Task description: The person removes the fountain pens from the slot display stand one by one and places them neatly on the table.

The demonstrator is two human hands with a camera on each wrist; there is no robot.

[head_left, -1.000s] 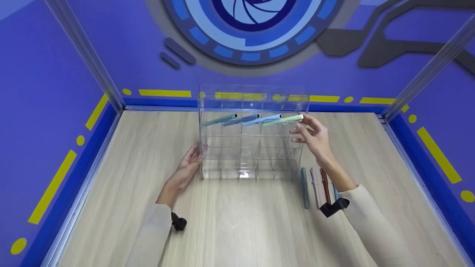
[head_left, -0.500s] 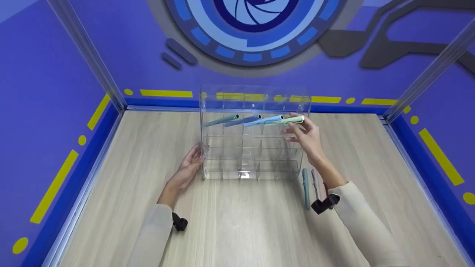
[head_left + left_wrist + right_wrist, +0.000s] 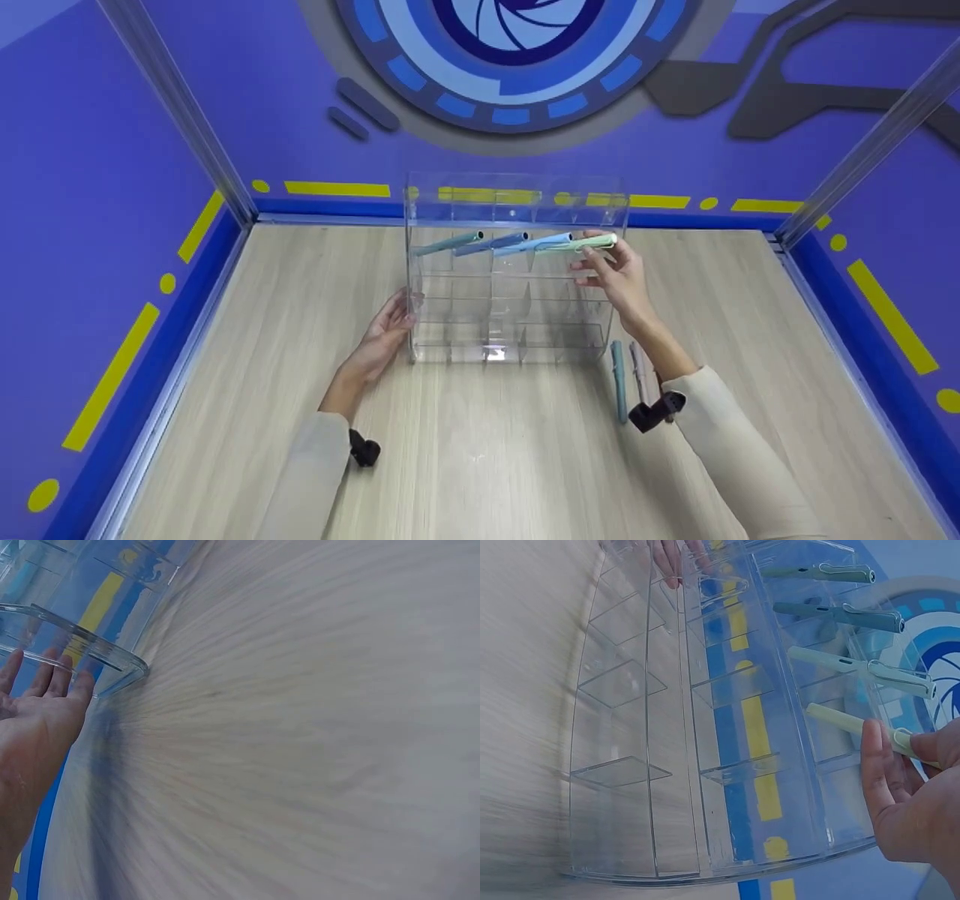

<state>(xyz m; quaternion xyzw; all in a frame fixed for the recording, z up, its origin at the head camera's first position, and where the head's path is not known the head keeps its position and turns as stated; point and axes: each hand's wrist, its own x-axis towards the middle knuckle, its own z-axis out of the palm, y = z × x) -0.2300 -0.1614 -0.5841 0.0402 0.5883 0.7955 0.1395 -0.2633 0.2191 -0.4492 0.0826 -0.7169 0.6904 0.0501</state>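
A clear acrylic pen rack (image 3: 510,324) with tiered compartments stands upright in the middle of the table. My right hand (image 3: 624,283) pinches a light green pen (image 3: 840,718) between thumb and fingers at the rack's upper right. That pen lies slanted in the upper tier, its capped end sticking out. Left of it, in the same tier, rest a light blue pen (image 3: 538,244), a darker blue pen (image 3: 495,243) and a teal pen (image 3: 452,243). My left hand (image 3: 377,341) touches the rack's left side with its fingers extended, as the left wrist view shows (image 3: 45,720).
On the table right of the rack lie a teal pen (image 3: 619,382) and a pale pinkish pen (image 3: 639,371), side by side. My right wrist and its black camera (image 3: 658,411) hide more pens there. A patterned blue wall (image 3: 300,150) stands behind the rack.
My right hand has shifted left, from the end of the light green pen to a pinch around it. Its wrist now covers more of the pens on the table. The left hand stays put.
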